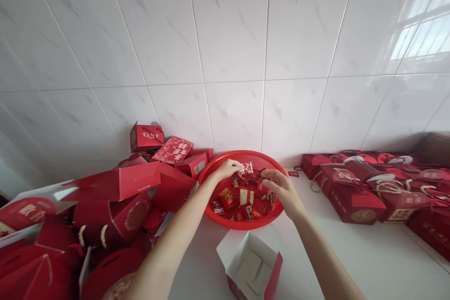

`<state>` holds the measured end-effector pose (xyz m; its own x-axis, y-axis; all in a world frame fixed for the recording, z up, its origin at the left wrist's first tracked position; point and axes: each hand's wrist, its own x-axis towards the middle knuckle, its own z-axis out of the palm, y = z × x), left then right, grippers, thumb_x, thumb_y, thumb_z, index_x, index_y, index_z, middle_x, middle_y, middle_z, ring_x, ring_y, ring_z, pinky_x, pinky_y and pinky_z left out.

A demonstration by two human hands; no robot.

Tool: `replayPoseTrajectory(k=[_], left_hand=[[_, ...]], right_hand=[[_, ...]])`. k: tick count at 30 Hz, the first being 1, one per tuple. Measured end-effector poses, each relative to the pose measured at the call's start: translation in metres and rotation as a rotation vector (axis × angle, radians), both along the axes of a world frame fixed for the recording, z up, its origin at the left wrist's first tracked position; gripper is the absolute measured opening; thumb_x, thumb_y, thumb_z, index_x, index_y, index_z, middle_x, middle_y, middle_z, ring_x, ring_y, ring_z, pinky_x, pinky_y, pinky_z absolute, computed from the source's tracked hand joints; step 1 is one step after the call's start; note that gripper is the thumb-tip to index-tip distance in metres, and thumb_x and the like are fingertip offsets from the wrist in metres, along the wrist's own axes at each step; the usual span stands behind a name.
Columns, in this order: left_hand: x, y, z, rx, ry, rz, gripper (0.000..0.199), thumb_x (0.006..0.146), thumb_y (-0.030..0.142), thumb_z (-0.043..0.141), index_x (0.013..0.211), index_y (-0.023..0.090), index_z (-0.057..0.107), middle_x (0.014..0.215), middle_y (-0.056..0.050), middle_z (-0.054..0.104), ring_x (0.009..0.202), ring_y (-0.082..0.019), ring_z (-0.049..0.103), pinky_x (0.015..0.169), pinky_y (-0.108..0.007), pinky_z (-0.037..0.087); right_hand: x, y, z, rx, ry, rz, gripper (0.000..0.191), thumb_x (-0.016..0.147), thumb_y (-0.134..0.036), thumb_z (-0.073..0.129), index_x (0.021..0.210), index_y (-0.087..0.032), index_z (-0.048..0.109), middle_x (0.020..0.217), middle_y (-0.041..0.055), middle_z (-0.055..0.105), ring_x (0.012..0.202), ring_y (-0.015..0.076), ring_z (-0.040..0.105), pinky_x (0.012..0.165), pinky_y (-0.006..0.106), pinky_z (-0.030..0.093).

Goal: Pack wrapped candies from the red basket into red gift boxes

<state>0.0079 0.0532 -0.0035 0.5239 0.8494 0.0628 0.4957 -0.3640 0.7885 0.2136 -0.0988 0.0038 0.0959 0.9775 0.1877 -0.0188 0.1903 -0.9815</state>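
Note:
A round red plastic basket (242,226) stands against the tiled wall with several wrapped candies (246,197) inside. Over its back left part, my left hand (229,168) is closed, its fingertips at a small white-and-red packet (248,168). My right hand (279,185) reaches over the right side of the basket, fingers bent and apart above the candies; no item shows clearly between them. An open box (251,267), white inside and red outside, sits in front of the basket with its flaps up and nothing visible in it.
Red cardboard boxes (112,215) are heaped at the left, some unfolded. A red patterned box (173,149) lies on the heap's back. Rows of closed red boxes (355,201) with rope handles fill the right. A small red packet (293,174) lies beside the basket.

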Motion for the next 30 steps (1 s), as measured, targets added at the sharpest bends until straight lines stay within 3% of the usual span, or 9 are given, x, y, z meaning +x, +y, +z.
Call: replayPoseTrajectory(k=[9, 17, 22, 27, 30], left_hand=[[0.008, -0.015, 0.02, -0.058, -0.081, 0.01, 0.036, 0.086, 0.052, 0.064, 0.079, 0.017, 0.071, 0.083, -0.004, 0.07, 0.091, -0.022, 0.061, 0.083, -0.032, 0.048], [0.025, -0.038, 0.038, -0.104, -0.143, -0.249, 0.041, 0.08, 0.057, 0.07, 0.075, 0.016, 0.069, 0.077, -0.002, 0.065, 0.078, -0.017, 0.057, 0.077, -0.031, 0.045], [0.026, -0.039, 0.046, -0.115, 0.035, -0.324, 0.036, 0.078, 0.052, 0.073, 0.081, 0.016, 0.075, 0.078, -0.003, 0.071, 0.073, -0.018, 0.06, 0.07, -0.029, 0.045], [0.011, -0.028, 0.043, -0.13, 0.231, -0.179, 0.024, 0.068, 0.028, 0.08, 0.091, 0.02, 0.079, 0.09, -0.002, 0.077, 0.082, -0.02, 0.067, 0.071, -0.027, 0.046], [0.002, -0.026, 0.04, -0.118, 0.315, -0.15, 0.021, 0.068, 0.026, 0.078, 0.089, 0.02, 0.079, 0.087, -0.002, 0.076, 0.082, -0.02, 0.067, 0.071, -0.027, 0.046]], right_hand=[[-0.001, 0.0, 0.001, -0.044, -0.005, -0.001, 0.034, 0.071, -0.042, 0.071, 0.1, -0.024, 0.065, 0.117, 0.0095, 0.071, 0.109, 0.028, 0.067, 0.069, 0.033, 0.057], [-0.003, -0.002, 0.002, -0.109, 0.038, -0.037, 0.048, 0.072, -0.044, 0.072, 0.114, -0.025, 0.057, 0.11, 0.0077, 0.072, 0.106, 0.0273, 0.068, 0.069, 0.033, 0.057], [-0.004, -0.004, 0.003, -0.108, 0.027, -0.016, 0.051, 0.073, -0.047, 0.072, 0.116, -0.025, 0.055, 0.11, 0.0074, 0.072, 0.103, 0.027, 0.068, 0.069, 0.034, 0.057], [-0.004, -0.001, 0.0, -0.096, -0.036, -0.044, 0.045, 0.072, -0.042, 0.074, 0.112, -0.025, 0.06, 0.126, 0.0103, 0.068, 0.111, 0.028, 0.066, 0.071, 0.034, 0.058], [-0.004, 0.001, -0.003, -0.092, -0.055, -0.036, 0.044, 0.072, -0.042, 0.072, 0.112, -0.025, 0.061, 0.129, 0.0106, 0.066, 0.111, 0.0275, 0.066, 0.074, 0.035, 0.059]])
